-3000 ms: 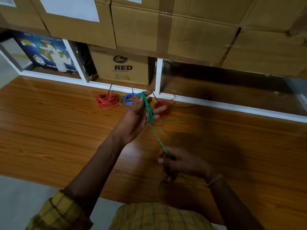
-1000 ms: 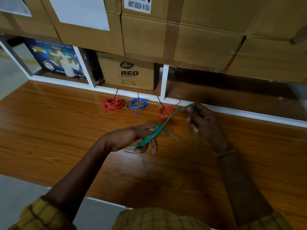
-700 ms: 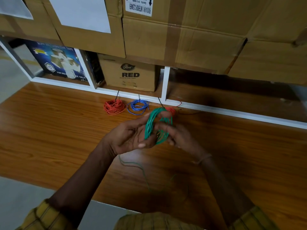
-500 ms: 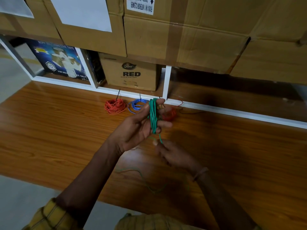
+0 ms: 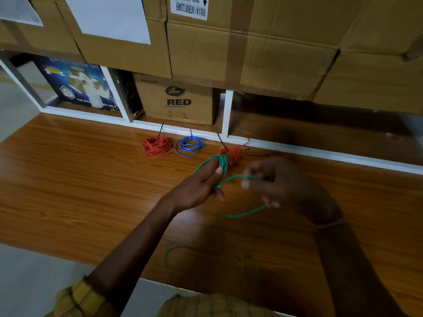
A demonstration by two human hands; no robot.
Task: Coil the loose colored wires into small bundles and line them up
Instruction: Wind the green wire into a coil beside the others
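The green wire [image 5: 220, 164] is looped in a small bunch around the fingers of the left hand [image 5: 196, 186], which are almost straight with the thumb pressing on the loops. To the right, the blurry right hand [image 5: 274, 181] pinches the loose end, which trails down over the wooden table [image 5: 68, 179]. Behind lie an orange bundle [image 5: 157, 146], a blue bundle [image 5: 190, 146] and a red bundle [image 5: 233, 154] in a row.

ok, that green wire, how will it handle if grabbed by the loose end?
Likely floppy: the green wire sags in curves below the right hand. Probably light, being thin. The loops round the left hand may spring loose if released; the coils by the shelf look tied.
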